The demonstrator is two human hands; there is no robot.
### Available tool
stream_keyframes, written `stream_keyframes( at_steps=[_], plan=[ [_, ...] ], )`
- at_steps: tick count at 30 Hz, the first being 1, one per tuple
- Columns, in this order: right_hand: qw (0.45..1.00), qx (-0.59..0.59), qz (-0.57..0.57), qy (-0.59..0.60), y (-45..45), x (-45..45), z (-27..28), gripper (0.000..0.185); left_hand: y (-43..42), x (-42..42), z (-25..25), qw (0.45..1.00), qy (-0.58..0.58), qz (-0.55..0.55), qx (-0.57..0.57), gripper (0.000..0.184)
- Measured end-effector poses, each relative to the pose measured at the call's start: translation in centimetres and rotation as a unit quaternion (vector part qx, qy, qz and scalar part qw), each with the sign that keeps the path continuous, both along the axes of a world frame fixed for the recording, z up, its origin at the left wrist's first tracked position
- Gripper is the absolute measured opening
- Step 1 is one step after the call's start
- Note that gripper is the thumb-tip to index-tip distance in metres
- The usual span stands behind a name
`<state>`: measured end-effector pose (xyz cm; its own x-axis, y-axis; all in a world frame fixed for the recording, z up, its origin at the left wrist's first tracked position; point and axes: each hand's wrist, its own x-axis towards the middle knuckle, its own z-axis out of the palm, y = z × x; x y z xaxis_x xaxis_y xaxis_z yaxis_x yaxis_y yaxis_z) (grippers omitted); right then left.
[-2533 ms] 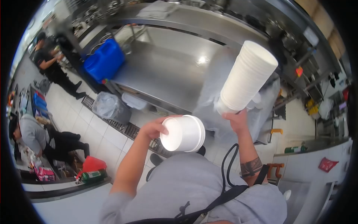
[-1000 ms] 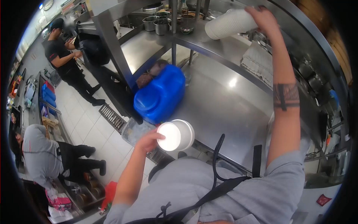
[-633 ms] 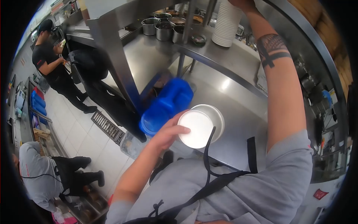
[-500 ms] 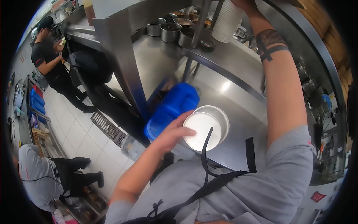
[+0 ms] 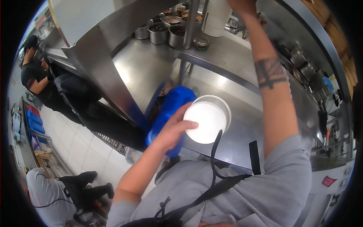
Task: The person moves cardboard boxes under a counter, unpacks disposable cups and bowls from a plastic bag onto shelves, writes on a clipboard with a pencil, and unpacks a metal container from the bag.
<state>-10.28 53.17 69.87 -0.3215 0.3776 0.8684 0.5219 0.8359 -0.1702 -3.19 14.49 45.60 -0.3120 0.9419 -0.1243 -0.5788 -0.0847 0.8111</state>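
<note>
My left hand (image 5: 174, 130) is closed on a pair of round white bowls (image 5: 204, 123). One overlaps the other, the rear one showing its greyish inside, and my thumb lies over the front one's edge. My right hand (image 5: 242, 6) reaches up to the top edge of the view, beside a tall stack of white containers (image 5: 216, 18) on the steel shelf. Its fingers are cut off and blurred, so what they hold, if anything, does not show. Just beyond my left hand stands a blue plastic bin (image 5: 172, 108).
Several steel pots (image 5: 159, 33) with food stand behind a metal post (image 5: 192, 24). A small green-rimmed dish (image 5: 201, 43) sits on the shelf (image 5: 234, 60). At the left are one person in black (image 5: 36, 77) and another in grey (image 5: 49, 195).
The view has shifted, and the shelf, pots and stack appear further left. More of my right hand shows at the top. My left hand keeps the bowls, slightly higher in view.
</note>
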Motion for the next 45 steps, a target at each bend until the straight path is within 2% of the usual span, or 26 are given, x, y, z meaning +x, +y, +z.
stream_keyframes(
  at_steps=[1,2,4,5,7,9,13,14,16,18,19,21,23,25,27,31,33,34,36,37,38,39,41,43,44,45],
  plan=[
    [0.996,0.073,-0.017,0.050,-1.3,1.4,-1.1,0.073,0.3,0.1,0.1,1.000,0.000,-0.004,0.003,0.082],
    [0.997,-0.034,0.046,-0.043,-3.2,3.4,-2.1,0.065,0.6,0.1,0.2,1.000,-0.004,0.000,0.013,0.081],
    [0.925,-0.263,0.181,-0.206,-4.8,5.0,-4.8,0.056,1.2,0.7,0.6,0.999,-0.018,0.017,0.021,0.074],
    [0.901,-0.290,0.224,-0.232,-4.8,4.2,-7.6,0.058,1.8,1.0,-0.1,0.999,-0.007,0.039,0.018,0.070],
    [0.909,-0.257,0.292,-0.149,-5.7,1.8,-13.0,0.063,2.6,0.9,-0.1,0.997,-0.018,0.076,0.010,0.066],
    [0.893,-0.320,0.292,-0.122,-7.2,2.0,-13.1,0.038,3.6,0.7,2.0,0.985,0.023,0.169,0.022,0.061],
    [0.878,-0.348,0.324,-0.057,-5.2,2.4,-14.9,0.031,5.9,-1.0,6.3,0.951,0.139,0.271,0.054,0.059],
    [0.888,-0.338,0.308,-0.046,-4.3,3.1,-15.3,0.022,6.4,-1.3,7.1,0.948,0.165,0.267,0.045,0.060],
    [0.903,-0.283,0.305,-0.108,-3.4,8.2,-13.9,0.020,8.1,-1.9,8.0,0.946,0.178,0.270,0.035,0.061],
    [0.850,-0.434,0.289,-0.072,-2.8,13.9,-11.3,0.019,10.0,-2.7,8.9,0.943,0.196,0.267,0.024,0.062],
    [0.857,-0.414,0.305,-0.042,-1.5,16.9,-10.3,0.019,11.4,-3.2,9.2,0.943,0.203,0.262,0.017,0.062],
    [0.906,-0.334,0.257,0.031,1.9,23.3,-9.0,0.020,13.9,-4.7,9.8,0.937,0.230,0.261,0.005,0.061],
    [0.931,-0.303,0.194,0.065,6.9,30.1,-8.6,0.027,15.9,-4.8,11.7,0.937,0.255,0.234,-0.036,0.074],
    [0.973,-0.228,0.022,0.026,9.7,36.4,-8.7,0.028,17.7,-6.8,12.6,0.930,0.286,0.201,-0.115,0.084],
    [0.967,-0.231,-0.105,-0.010,12.7,40.8,-10.5,0.029,18.7,-6.8,14.2,0.916,0.309,0.197,-0.162,0.091],
    [0.950,-0.273,-0.153,-0.010,13.7,44.6,-14.2,0.030,20.3,-8.6,15.5,0.884,0.379,0.168,-0.213,0.097],
    [0.963,-0.231,-0.137,0.040,12.6,45.0,-14.5,0.029,20.8,-10.5,16.2,0.871,0.408,0.157,-0.225,0.098],
    [0.962,-0.230,-0.137,0.041,11.8,45.0,-14.5,0.029,21.1,-11.9,16.7,0.786,0.525,0.165,-0.283,0.093],
    [0.974,-0.019,-0.199,0.109,8.3,43.9,-13.1,0.034,21.2,-11.4,17.0,0.683,0.629,0.168,-0.331,0.089],
    [0.974,-0.019,-0.200,0.109,6.9,43.2,-12.5,0.034,20.6,-8.7,16.8,0.613,0.699,0.253,-0.267,0.083],
    [0.990,-0.084,-0.075,0.090,5.6,42.5,-11.9,0.038,20.2,-6.4,16.6,0.531,0.753,0.333,-0.199,0.078],
    [0.985,-0.149,0.052,0.069,4.5,41.3,-11.8,0.042,20.2,-5.2,15.9,0.533,0.752,0.332,-0.200,0.078],
    [0.990,-0.101,0.059,-0.075,2.8,37.7,-12.8,0.058,20.5,-3.8,14.0,0.363,0.876,0.318,-0.017,0.069],
    [0.982,-0.061,-0.039,-0.176,2.9,34.6,-16.6,0.072,20.6,-3.7,12.5,0.348,0.888,0.299,-0.036,0.071],
    [0.982,-0.059,-0.042,-0.175,2.2,33.4,-16.1,0.072,20.7,-3.9,12.0,0.330,0.900,0.280,-0.055,0.076],
    [0.972,-0.113,-0.073,-0.194,1.4,32.6,-15.3,0.074,20.8,-4.5,11.8,0.330,0.900,0.279,-0.048,0.076]
  ],
)
